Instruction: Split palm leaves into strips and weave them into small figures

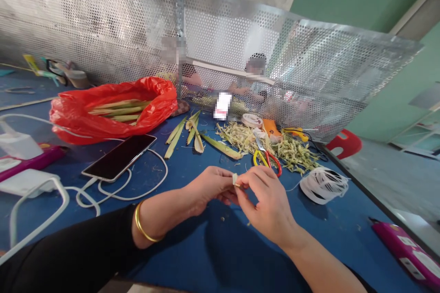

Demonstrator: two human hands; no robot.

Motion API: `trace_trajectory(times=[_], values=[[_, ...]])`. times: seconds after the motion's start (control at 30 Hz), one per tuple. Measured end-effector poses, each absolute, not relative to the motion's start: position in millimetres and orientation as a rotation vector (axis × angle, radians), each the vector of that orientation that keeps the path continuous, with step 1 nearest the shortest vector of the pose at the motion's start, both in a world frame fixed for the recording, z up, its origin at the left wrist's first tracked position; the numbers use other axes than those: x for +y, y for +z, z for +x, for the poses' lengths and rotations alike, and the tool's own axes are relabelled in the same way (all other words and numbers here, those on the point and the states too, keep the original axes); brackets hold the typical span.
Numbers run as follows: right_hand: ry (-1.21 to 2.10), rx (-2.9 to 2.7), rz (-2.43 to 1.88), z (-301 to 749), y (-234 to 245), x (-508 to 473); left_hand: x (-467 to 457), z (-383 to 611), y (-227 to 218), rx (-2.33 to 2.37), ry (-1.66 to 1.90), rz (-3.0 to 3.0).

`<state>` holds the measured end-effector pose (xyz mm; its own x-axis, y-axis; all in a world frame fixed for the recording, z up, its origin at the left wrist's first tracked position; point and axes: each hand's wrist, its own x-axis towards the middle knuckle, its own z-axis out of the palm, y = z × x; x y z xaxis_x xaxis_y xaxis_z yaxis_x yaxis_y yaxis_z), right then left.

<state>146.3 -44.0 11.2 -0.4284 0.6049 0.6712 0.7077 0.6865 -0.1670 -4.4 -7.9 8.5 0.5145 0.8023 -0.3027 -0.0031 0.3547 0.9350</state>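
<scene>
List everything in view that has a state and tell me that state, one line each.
Left hand: pinching a small pale strip
Right hand: pinching the pale strip too
Red bag: open, long leaves inside
Phone: screen dark, white cable plugged in
Scissors: lying down, blades too small to judge
White roll: wound, loose end trailing
Shreds: heaped loosely
</scene>
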Motion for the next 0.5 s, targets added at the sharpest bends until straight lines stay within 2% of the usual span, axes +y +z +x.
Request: trace_trajectory(times=[0.37, 0.5], values=[[-0.490, -2.232, -0.993, 150.8, 13.7, -42.0, -7.4, -9.5, 11.7, 0.725, 0.729, 0.949], [-0.474, -2.298, -0.982, 151.9, 15.7, -43.6, -7.7, -8.5, 12.1, 0.707, 0.779, 0.968]])
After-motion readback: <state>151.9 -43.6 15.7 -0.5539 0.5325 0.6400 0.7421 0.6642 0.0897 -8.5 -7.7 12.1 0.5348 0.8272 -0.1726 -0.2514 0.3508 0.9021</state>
